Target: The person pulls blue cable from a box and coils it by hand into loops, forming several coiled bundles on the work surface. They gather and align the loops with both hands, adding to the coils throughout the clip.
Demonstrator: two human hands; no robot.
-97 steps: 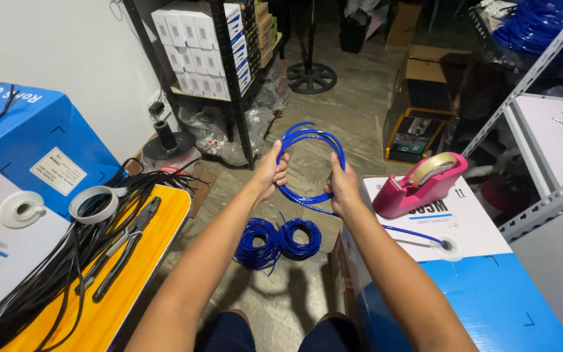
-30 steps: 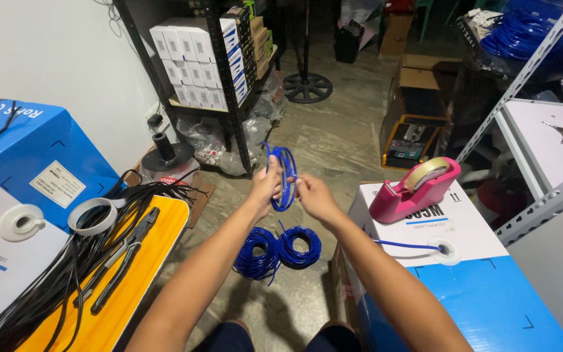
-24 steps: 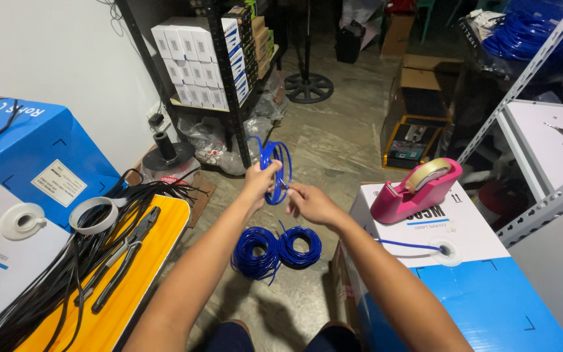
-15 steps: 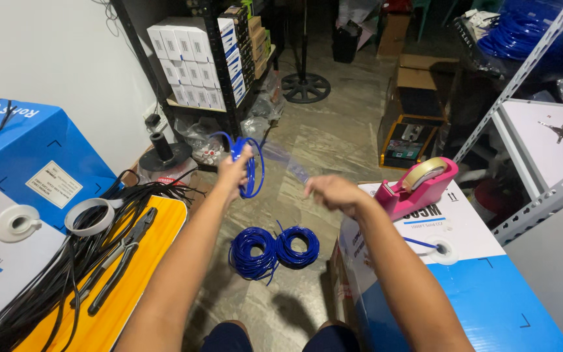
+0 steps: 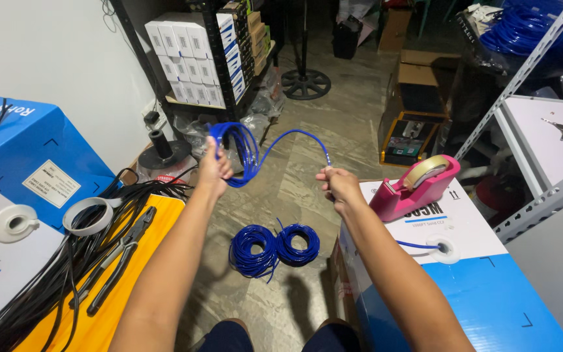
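Left hand (image 5: 213,171), fist closed, grips a blue cable coil (image 5: 237,151) at frame centre. Right hand (image 5: 339,186), just right of it, pinches the coil's loose strand (image 5: 294,133) arching between them. Below, two finished blue coils (image 5: 275,246) lie on the tiled floor (image 5: 307,124). A pink tape dispenser (image 5: 413,188) sits on a blue-and-white carton (image 5: 483,287) at right. Black cables (image 5: 47,274) drape a yellow surface (image 5: 109,306), lower left. Shelving with white boxes (image 5: 197,58) stands upper centre.

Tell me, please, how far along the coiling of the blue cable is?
Done: two finished blue cable coils lie on the floor. In hand: the left hand holds a third blue coil, while the right hand pulls its loose end taut. Left: securing that coil; more blue cable feeds from the white and blue cardboard box.
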